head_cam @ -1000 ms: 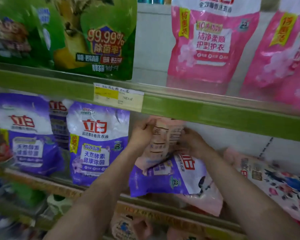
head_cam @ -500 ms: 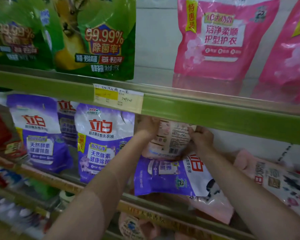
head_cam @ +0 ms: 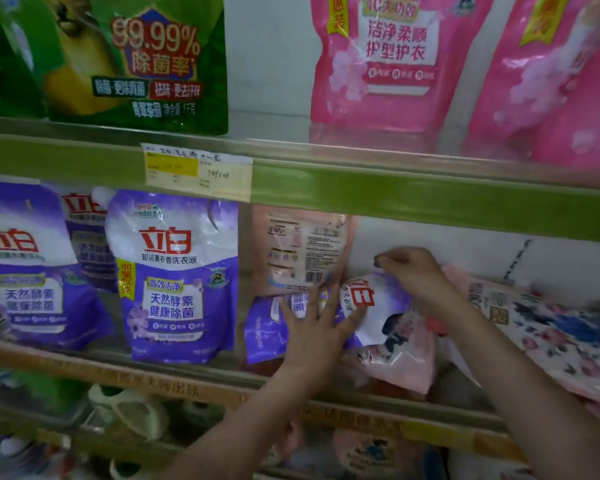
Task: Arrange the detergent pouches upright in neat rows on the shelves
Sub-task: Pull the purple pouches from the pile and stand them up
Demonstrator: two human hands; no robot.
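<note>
Here the left hand (head_cam: 317, 327) is pressing flat, fingers spread, on the sideways purple pouch (head_cam: 274, 327) lying on the middle shelf (head_cam: 187, 379); at three o'clock, the right hand (head_cam: 413, 271) is pinching its top corner, below the upright pale pink pouch (head_cam: 302, 251).

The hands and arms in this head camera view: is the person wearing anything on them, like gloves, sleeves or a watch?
Nothing that shows. The left hand and the right hand are both bare, with no gloves, and no rings can be made out. Both forearms are uncovered from the wrist to the bottom edge of the picture: no sleeve, watch or bracelet is in view. The picture is somewhat blurred, so small details could be missed.
</note>
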